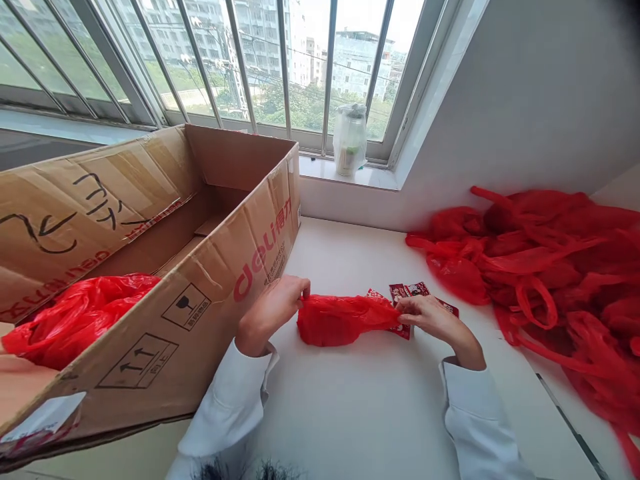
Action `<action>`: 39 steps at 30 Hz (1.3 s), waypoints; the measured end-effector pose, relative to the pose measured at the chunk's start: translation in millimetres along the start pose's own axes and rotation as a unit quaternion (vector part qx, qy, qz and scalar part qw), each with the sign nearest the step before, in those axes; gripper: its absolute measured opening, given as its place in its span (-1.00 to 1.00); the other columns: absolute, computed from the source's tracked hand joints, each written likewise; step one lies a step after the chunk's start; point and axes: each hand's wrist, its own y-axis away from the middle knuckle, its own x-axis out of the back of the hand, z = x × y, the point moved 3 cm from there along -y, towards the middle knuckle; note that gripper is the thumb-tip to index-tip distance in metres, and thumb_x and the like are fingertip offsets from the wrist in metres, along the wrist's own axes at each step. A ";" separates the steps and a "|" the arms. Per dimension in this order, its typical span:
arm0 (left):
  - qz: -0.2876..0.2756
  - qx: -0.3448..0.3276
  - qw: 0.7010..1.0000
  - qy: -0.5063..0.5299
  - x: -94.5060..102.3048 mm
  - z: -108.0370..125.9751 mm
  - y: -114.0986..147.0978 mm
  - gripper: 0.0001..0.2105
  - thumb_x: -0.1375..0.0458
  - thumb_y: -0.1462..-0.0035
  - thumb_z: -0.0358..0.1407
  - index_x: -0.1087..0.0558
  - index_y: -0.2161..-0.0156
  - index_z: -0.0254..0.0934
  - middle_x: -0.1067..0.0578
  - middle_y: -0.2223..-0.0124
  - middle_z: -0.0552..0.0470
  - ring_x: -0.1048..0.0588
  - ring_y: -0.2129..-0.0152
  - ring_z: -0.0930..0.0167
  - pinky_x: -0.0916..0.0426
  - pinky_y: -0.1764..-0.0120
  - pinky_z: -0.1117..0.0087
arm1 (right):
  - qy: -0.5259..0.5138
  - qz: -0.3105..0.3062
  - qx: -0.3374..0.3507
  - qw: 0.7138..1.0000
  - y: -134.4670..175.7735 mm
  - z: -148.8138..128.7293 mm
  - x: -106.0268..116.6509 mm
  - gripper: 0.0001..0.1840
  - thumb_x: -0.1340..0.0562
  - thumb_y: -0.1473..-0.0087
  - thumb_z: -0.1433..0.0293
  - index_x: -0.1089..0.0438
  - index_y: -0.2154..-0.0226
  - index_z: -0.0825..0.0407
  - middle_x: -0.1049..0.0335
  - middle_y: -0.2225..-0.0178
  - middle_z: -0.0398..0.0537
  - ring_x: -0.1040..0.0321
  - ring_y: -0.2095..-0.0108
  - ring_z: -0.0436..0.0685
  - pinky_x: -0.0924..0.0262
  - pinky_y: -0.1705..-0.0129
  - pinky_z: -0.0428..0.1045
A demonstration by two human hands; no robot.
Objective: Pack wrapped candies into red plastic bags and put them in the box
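Daylight comes through a barred window (284, 73) behind a white worktop (360, 413); a plastic-wrapped container (350, 143) stands on the sill (377, 178). Your red plastic bag (337, 321) stretches sideways between your hands, just right of a cardboard box (210, 340) with more red plastic (95, 310) inside. Your left hand (280, 305) has its fingers pinched on one end; your right hand (434, 320) has its fingers closed on the other, beside dark-red printed packets (417, 289). Whether the bag touches the worktop, you cannot tell.

Film this thin could tear if you pulled both ends hard, or slip away if either pinch loosened. Your right hand sits close enough to drag the packets along, and your right sleeve (480, 413) could snag a loop in the loose heap of red bags (555, 267).

On the box's near side you can read "deli 得力" in red, with a fragile-glass symbol (187, 305) and two arrows (137, 361) marked 向上. Black marker strokes (103, 200) on its other long side are hard to read; the packets' print is too small.
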 end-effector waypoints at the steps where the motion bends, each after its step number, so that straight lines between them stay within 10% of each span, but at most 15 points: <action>1: -0.005 -0.005 1.000 -0.004 -0.6 5.5 0.5 -0.80 -0.02 0.04 -0.54 -0.40 0.34 -0.24 -0.44 0.32 0.01 -0.39 0.35 0.33 -0.24 0.39 0.39 | 0.002 -0.005 0.011 1.000 2.8 -3.4 1.0 -0.89 -0.20 0.06 0.32 -0.46 0.47 -0.06 -0.41 0.51 -0.19 -0.30 0.45 0.08 -0.11 0.39 -0.05; 7: 0.005 -0.127 0.991 -0.033 -19.6 47.2 -17.4 -0.58 -0.12 -0.04 -0.54 -0.30 -0.02 -0.20 -0.37 -0.01 -0.05 -0.23 -0.03 0.23 -0.29 0.04 0.24 | -0.031 0.079 0.118 0.989 -5.7 -51.6 -13.8 -0.49 -0.24 -0.05 0.15 -0.29 -0.07 -0.14 -0.29 -0.08 -0.04 -0.23 -0.08 0.19 -0.14 -0.07 0.08; 16: 0.022 -0.112 0.993 -0.006 -18.8 42.8 -23.4 -0.83 0.02 -0.22 -0.49 -0.37 0.32 -0.24 -0.46 0.28 0.05 -0.36 0.27 0.36 -0.25 0.22 0.34 | -0.123 0.169 0.060 0.976 -18.5 -63.5 -27.9 -0.84 -0.13 -0.09 0.34 -0.41 0.40 0.00 -0.47 0.38 -0.13 -0.36 0.35 0.08 -0.16 0.27 -0.04; 33: 0.184 0.075 0.980 -0.013 19.8 17.6 -1.0 -0.65 0.14 -0.04 -0.63 -0.35 0.16 -0.29 -0.40 0.29 -0.02 -0.39 0.30 0.31 -0.32 0.24 0.28 | -0.216 0.283 -0.088 0.930 2.6 -29.7 16.0 -0.79 -0.21 0.10 0.30 -0.29 0.33 -0.01 -0.42 0.43 -0.15 -0.29 0.49 0.02 -0.13 0.46 -0.10; 39: 0.289 -0.151 0.945 0.029 31.7 72.3 14.0 -0.51 0.00 -0.14 -0.58 -0.15 -0.17 -0.23 -0.20 -0.17 -0.14 -0.17 -0.14 0.28 -0.19 -0.14 0.18 | -0.318 0.131 -0.004 0.939 9.1 -59.9 6.7 -0.47 -0.19 0.03 0.32 -0.16 -0.04 -0.04 -0.41 0.32 -0.12 -0.40 0.39 0.07 -0.28 0.43 -0.07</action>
